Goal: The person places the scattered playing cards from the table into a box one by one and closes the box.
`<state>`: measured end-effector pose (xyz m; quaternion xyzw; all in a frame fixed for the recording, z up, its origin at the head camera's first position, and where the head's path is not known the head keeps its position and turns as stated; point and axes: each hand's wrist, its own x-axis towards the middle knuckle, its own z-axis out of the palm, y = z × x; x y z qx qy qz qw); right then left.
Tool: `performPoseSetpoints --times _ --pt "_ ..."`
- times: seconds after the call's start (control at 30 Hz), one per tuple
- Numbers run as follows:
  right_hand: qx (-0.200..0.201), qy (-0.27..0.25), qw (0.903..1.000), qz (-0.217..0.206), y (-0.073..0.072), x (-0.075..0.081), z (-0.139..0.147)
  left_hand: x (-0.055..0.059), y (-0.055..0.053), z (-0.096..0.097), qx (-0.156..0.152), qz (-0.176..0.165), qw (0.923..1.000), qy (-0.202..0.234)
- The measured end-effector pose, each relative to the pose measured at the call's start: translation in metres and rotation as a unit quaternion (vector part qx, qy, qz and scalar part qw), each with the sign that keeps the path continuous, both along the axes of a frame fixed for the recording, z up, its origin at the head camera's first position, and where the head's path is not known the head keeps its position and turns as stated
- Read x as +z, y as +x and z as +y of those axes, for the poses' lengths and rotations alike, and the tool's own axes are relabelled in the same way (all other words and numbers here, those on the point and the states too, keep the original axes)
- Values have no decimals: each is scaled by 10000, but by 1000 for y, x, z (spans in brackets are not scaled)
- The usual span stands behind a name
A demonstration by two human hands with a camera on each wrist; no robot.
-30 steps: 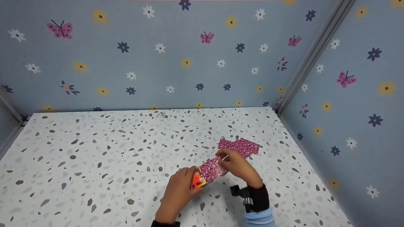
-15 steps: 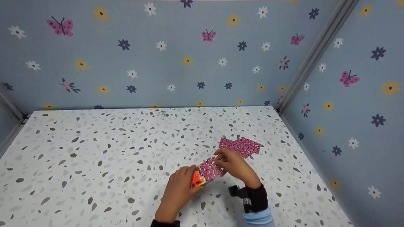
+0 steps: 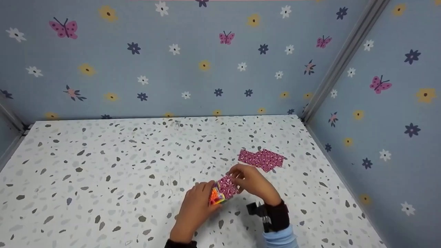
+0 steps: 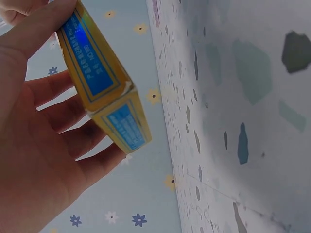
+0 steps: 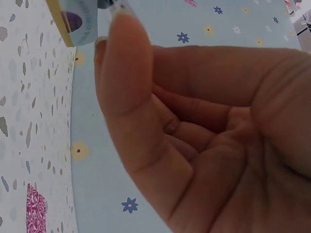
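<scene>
My left hand (image 3: 194,208) grips a small yellow and blue card box (image 4: 95,60), thumb on one face and fingers behind. In the head view the box (image 3: 217,196) shows an orange and yellow face and is held above the table, tilted. Pink-patterned cards (image 3: 227,186) stick out of its far right end. My right hand (image 3: 253,182) pinches their outer end between thumb and fingers. The right wrist view shows thumb and forefinger (image 5: 129,63) meeting close to the box (image 5: 73,22); the pinched edge is mostly hidden there.
More pink-patterned cards (image 3: 263,160) lie overlapping on the speckled white table (image 3: 120,165), just beyond my right hand. Blue flowered panels (image 3: 155,65) rise at the back and on the right (image 3: 396,113).
My right hand has moved left and slightly toward me, closer to the box. Less of the pink cards shows outside the box. The left hand stays in place.
</scene>
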<state>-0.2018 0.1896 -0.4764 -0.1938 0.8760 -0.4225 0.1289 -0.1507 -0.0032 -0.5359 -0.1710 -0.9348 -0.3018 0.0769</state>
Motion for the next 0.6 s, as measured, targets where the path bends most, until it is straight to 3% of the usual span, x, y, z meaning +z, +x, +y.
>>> performPoseSetpoints --times 0.17,0.33,0.6 --pt "240 254 9994 38 1 -1 -3 -1 0 0 5 35 10000 25" --pt "173 485 9985 208 2 1 -3 -2 -1 0 26 -19 10000 9" --pt "424 533 9972 313 3 1 -7 -1 -1 0 52 -66 10000 46"
